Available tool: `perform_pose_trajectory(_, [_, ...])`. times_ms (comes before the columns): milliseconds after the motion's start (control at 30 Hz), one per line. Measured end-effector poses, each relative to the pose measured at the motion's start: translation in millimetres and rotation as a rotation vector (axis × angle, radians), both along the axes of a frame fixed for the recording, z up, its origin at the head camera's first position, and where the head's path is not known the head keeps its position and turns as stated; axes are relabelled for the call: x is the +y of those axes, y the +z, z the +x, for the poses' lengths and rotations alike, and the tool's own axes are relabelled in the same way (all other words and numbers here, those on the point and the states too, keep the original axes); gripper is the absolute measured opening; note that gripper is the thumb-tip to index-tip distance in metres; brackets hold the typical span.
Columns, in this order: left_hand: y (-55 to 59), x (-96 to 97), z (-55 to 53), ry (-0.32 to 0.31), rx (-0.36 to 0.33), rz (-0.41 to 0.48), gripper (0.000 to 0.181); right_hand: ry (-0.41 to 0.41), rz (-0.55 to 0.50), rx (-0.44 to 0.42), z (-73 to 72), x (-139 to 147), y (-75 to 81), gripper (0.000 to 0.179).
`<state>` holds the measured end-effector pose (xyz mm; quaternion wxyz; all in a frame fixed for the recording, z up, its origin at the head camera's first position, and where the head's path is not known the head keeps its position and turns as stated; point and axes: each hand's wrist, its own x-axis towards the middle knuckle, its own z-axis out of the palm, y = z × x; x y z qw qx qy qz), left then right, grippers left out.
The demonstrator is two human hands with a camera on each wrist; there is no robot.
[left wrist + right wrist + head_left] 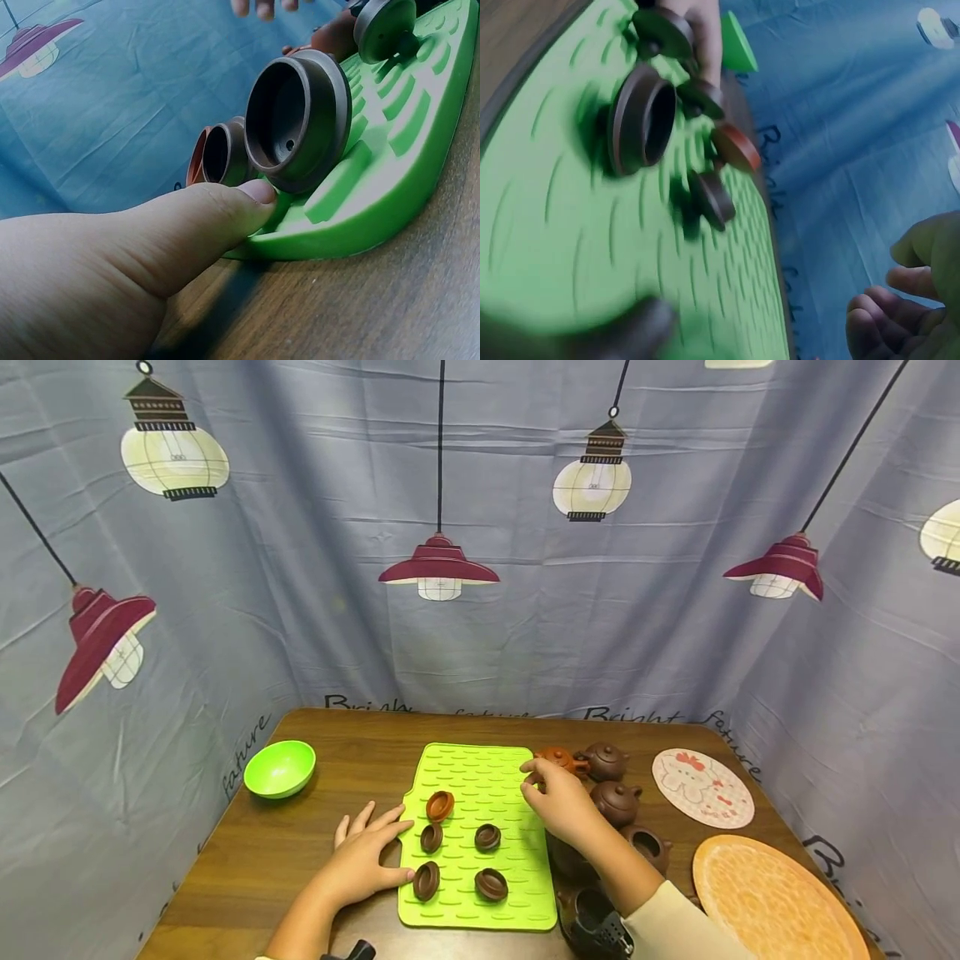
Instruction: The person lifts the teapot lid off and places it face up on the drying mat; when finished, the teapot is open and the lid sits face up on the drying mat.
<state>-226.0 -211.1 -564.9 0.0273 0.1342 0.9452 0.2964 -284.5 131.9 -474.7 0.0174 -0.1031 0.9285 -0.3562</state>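
A lime-green textured mat bears several small teapot lids lying upside down: an orange lid and brown ones, such as the front left lid and front right lid. My left hand rests at the mat's left edge with its fingers spread. Its thumb is beside the front left lid; in the left wrist view the two look close to touching. Over the mat's right edge hovers my right hand, fingers loosely bent, close to the teapots. The right wrist view shows nothing in its fingers.
Right of the mat stand several teapots, among them an orange teapot, a brown lidded teapot and a lidless one; my right arm partly hides them. A green bowl is far left, with a rabbit-print mat and round orange mat far right.
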Motion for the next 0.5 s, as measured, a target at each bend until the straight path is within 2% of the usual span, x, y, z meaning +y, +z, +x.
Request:
perform_pose_trajectory(333, [-4.1, 1.1, -1.8, -0.006, 0.000, 0.007, 0.080, -0.081, 0.113, 0.079, -3.3, 54, 5.5, 0.040])
perform_pose_trajectory(500, [-4.1, -0.4, -1.0, -0.001, -0.005, 0.009, 0.080, -0.107, 0.117, 0.068, -6.3, 83, 6.1, 0.040])
